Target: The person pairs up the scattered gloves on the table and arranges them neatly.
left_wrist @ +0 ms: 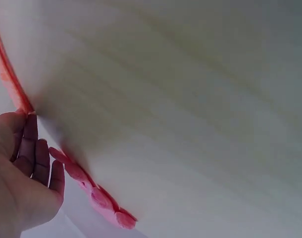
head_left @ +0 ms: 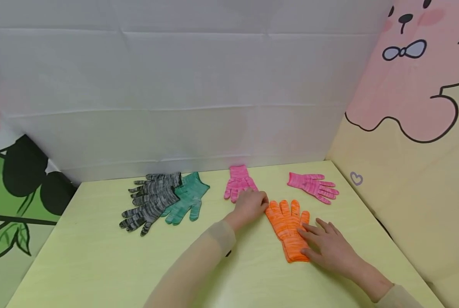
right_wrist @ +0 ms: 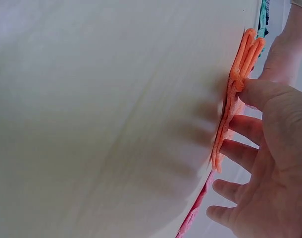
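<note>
A pair of orange knit gloves (head_left: pixel 288 231) lies stacked on the table, fingers toward the back; two cuff layers (right_wrist: pixel 250 47) show in the right wrist view. My left hand (head_left: pixel 249 206) pinches the outer edge of an orange glove (left_wrist: pixel 10 74) between thumb and forefinger, close to its fingertips. On the other side, my right hand (head_left: pixel 331 247) rests its thumb and some fingers against the gloves, the fingers spread and loosely bent. Just beyond my left hand is a pink glove (head_left: pixel 238 177), partly covered by that hand. Another pink glove (head_left: pixel 315 186) lies flat at the back right.
Two black-and-grey gloves (head_left: pixel 152 207) overlap a green glove (head_left: pixel 188 196) at the back left of the pale table (head_left: pixel 98 265). A white sheet (head_left: pixel 198 128) hangs behind the table, and a printed panel (head_left: pixel 414 184) borders its right side.
</note>
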Action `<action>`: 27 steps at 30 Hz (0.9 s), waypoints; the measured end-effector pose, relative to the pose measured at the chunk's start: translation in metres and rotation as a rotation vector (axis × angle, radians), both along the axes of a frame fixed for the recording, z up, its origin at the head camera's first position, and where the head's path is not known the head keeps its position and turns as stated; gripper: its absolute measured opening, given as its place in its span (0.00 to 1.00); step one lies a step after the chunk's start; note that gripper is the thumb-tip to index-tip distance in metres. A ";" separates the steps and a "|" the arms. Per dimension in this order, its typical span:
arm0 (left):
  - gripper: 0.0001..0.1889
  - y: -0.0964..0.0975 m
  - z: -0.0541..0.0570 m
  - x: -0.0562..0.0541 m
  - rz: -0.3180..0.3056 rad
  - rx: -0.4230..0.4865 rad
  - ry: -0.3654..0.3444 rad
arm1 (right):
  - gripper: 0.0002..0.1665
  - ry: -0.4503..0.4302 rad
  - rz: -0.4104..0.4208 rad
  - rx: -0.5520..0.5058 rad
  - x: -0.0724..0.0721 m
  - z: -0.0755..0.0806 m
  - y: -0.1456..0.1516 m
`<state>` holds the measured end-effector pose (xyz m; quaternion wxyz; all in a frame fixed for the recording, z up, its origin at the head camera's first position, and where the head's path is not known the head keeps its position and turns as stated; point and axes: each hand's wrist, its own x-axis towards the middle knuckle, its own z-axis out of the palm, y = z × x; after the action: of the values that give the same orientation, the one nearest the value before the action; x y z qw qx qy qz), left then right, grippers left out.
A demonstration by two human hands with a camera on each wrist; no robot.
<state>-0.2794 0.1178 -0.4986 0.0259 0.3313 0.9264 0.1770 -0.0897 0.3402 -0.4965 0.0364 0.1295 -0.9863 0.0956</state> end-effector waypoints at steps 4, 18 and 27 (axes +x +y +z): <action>0.04 0.001 -0.002 0.001 0.005 -0.084 0.064 | 0.33 0.009 0.005 0.000 0.000 -0.001 -0.002; 0.15 -0.015 0.005 0.016 -0.433 -0.208 0.214 | 0.33 0.024 -0.001 0.068 0.000 -0.001 -0.002; 0.30 -0.034 0.010 0.038 -0.598 -0.431 0.154 | 0.33 0.059 -0.002 0.128 0.000 0.003 0.000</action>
<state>-0.2413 0.0842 -0.4884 0.0760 0.5865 0.8039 -0.0629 -0.0892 0.3399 -0.4939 0.0570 0.1335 -0.9890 0.0283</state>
